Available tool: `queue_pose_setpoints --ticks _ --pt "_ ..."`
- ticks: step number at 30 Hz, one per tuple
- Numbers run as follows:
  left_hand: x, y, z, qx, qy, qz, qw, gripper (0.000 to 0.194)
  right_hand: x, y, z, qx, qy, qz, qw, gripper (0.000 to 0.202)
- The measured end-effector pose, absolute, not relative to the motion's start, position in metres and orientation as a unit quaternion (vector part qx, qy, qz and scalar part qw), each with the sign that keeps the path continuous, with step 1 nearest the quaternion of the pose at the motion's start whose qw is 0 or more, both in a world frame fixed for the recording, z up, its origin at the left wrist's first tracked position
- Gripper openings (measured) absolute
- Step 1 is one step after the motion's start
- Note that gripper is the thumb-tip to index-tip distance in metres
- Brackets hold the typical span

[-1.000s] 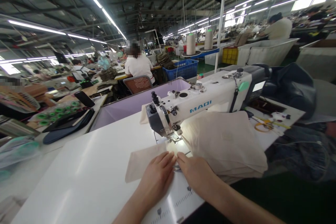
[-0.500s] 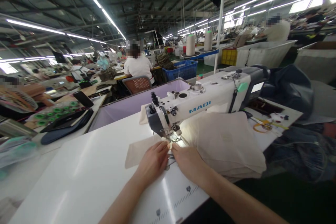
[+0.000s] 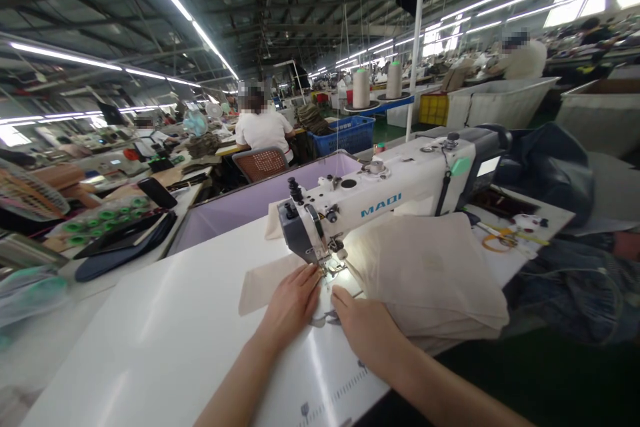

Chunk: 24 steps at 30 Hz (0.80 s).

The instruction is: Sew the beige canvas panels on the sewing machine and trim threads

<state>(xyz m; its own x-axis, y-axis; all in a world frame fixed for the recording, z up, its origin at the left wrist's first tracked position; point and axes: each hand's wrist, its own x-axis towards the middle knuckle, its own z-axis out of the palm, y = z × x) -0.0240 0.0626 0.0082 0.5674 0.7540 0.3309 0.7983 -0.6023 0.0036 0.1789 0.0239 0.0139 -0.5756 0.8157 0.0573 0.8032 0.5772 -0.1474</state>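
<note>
A white sewing machine [image 3: 390, 193] stands on the white table, its lamp lighting the needle plate. My left hand [image 3: 294, 297] lies over the edge of a small beige fabric piece [image 3: 257, 283] just left of the presser foot, fingers together and pressing it. On the right of the plate is my right hand [image 3: 357, 313], its fingers curled together near the plate's front edge; what it holds, if anything, is hidden. Beside it, under the machine arm, rests a stack of larger beige fabric [image 3: 435, 273].
Scissors [image 3: 500, 238] lie right of the fabric stack. Behind the table is a purple-lined bin [image 3: 260, 200]. Thread cones [image 3: 361, 88] stand on a blue holder. A seated person [image 3: 263, 127] is beyond, near a blue basket [image 3: 345, 137].
My right hand has drawn back from the presser foot toward the lower right, opening a gap between my hands. My left hand stays on the small fabric piece.
</note>
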Motion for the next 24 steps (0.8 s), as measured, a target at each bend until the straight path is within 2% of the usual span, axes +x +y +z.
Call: queue_pose_setpoints --ticks 8,19,24 --pt "-0.022 0.064 0.008 -0.882 -0.445 -0.136 0.069 0.035 0.178 0.024 0.002 -0.452 -0.888 0.046 0.073 0.034" --pt "-0.019 0.058 0.018 -0.867 -0.479 -0.126 0.053 0.033 0.180 0.020 0.012 -0.455 -0.886 0.049 0.074 0.037" --pt "-0.001 0.031 0.032 -0.870 -0.481 -0.106 -0.016 0.023 0.186 0.011 0.018 -0.457 -0.881 0.078 0.092 0.041"
